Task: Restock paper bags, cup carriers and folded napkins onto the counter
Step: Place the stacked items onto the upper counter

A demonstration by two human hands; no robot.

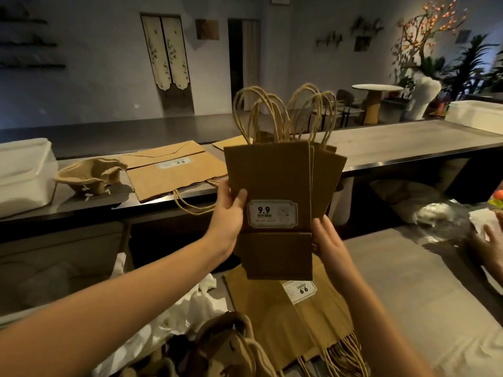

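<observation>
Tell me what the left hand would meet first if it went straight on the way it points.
The left hand grips the bundle of paper bags, so that comes first; behind it probably the counter edge, though depth is unclear.

This is a café or small take-away shop, seen from the staff side. A long steel counter (408,144) separates the work area from a dim seating room with a round table (377,88), chairs (344,100), potted plants (468,63), a lit ornamental tree (427,28) and wall hangings (167,53). Handled brown paper bags (272,172) bearing "9.9" price labels (272,213) and a pulp cup carrier (89,175) are take-away supplies.
</observation>
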